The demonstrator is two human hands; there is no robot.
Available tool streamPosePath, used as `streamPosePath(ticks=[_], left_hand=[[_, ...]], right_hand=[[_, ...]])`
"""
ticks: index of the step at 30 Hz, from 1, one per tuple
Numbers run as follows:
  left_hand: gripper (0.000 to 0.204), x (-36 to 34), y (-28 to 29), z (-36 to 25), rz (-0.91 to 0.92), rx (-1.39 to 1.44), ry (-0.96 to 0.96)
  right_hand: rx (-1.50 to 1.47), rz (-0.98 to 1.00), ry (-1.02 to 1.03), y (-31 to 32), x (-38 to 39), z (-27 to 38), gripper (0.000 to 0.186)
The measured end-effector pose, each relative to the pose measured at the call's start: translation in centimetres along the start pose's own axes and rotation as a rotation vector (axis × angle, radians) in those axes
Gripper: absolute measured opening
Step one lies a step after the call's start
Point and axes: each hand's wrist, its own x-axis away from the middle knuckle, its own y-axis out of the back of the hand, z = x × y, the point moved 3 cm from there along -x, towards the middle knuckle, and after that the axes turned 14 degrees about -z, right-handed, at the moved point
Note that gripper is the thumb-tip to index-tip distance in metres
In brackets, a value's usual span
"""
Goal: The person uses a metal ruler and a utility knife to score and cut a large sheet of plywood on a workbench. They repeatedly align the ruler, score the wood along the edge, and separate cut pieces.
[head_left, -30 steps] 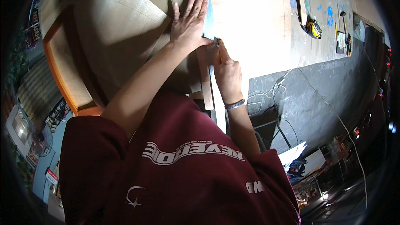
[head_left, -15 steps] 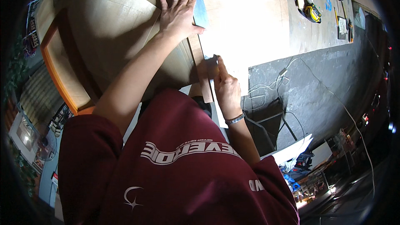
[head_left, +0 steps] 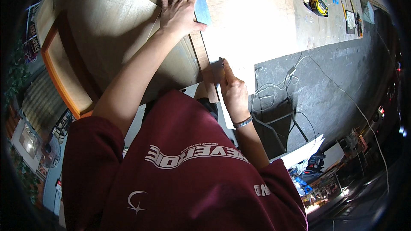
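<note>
My left hand (head_left: pixel 177 15) lies open, fingers spread, pressing down on a narrow wooden strip (head_left: pixel 199 51). Its thumb reaches across to a blue strip (head_left: pixel 202 6) along the edge of a pale plywood sheet (head_left: pixel 274 21). My right hand (head_left: pixel 234 94), a metal band on its wrist, is closed around a flat-bladed hand tool (head_left: pixel 218 72). The index finger stretches along the tool's top, and the broad dark blade stands over the near end of the strip. The palm hides the handle, so I cannot tell the tool's exact kind.
A yellow-black tape measure (head_left: pixel 318 7) rests at the sheet's right, with a pencil (head_left: pixel 343 10) and small tools farther right. An orange-edged wooden frame (head_left: pixel 58 79) stands at left. A white cable (head_left: pixel 282 86) loops over the dark floor, near a black metal stand (head_left: pixel 274 132).
The whole view has shifted slightly. Both hands keep nearly the same place on the work; the left stays spread on the strip, the right still grips the flat-bladed tool.
</note>
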Motion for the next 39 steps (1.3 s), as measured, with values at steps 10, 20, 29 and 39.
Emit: streamPosePath(ticks=[10, 20, 29, 39], left_hand=[[0.142, -0.1, 1.3, 0.2, 0.047, 0.147, -0.039], [0.033, -1.0, 2.7, 6.4, -0.511, 0.860, 0.450], [0.038, -12.0, 1.9, 5.3, -0.663, 0.731, 0.328], [0.116, -21.3, 2.1, -1.9, -0.240, 0.038, -0.141]], right_hand=[[0.057, -0.135, -0.118, -1.7, 4.7, -3.6, 0.049], [0.101, -0.123, -0.063, -1.9, 4.1, -3.9, 0.054], [0.215, -0.580, 0.019, 10.0, 1.1, -1.9, 0.031], [0.156, -0.897, -0.039, 16.5, 8.2, 0.0, 0.045]])
